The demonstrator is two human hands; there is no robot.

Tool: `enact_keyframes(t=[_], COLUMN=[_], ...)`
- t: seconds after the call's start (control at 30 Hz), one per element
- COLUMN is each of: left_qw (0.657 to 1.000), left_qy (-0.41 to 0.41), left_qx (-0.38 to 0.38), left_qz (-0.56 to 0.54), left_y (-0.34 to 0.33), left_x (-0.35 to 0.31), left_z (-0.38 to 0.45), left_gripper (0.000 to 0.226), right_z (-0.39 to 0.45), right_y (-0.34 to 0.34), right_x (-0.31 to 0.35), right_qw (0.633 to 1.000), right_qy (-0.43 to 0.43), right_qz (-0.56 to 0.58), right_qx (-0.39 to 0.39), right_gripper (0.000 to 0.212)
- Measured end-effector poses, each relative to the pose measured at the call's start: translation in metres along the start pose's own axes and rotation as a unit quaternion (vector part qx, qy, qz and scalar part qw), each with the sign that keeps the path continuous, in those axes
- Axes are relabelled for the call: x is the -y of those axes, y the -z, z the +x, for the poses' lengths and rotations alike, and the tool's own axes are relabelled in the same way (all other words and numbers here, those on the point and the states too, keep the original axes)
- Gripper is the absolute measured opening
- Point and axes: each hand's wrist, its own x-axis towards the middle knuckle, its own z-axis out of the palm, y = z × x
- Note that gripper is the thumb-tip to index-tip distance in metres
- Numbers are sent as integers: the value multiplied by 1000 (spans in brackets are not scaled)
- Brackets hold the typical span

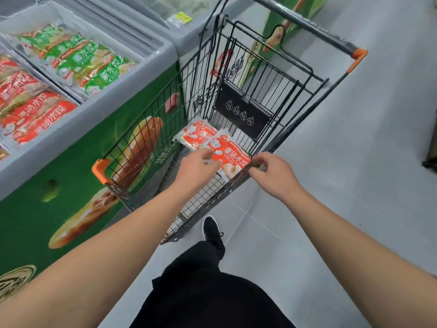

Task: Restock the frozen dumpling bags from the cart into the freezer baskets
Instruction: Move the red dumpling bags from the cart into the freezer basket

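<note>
We see left hand [197, 168] and right hand [272, 172] pinching red dumpling bag [230, 153] in cart [151, 129]; second bag [197, 136] partly covered; print blurred, unreadable.

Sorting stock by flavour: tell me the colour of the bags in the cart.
Red-orange bags with white print, seen in the head view.

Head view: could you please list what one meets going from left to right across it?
Red dumpling bags in the freezer → green dumpling bags → left hand → right hand → orange cart handle end.
</note>
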Motion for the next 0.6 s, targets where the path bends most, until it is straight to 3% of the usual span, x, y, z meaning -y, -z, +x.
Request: enact_keyframes(t=[0.27, 0.6], left_qw=[998, 987], left_qy=[64, 158], left_qx=[-5, -10], left_qz=[-17, 3], left_y=[2, -23], left_x=[-18, 9], left_z=[95, 185], left_gripper=[53, 53], right_z=[111, 230], right_y=[17, -10], right_x=[-2, -26], right_qw=[998, 977], right_qy=[9, 26], right_qz=[-37, -73], right_qx=[55, 200], right_gripper=[37, 42])
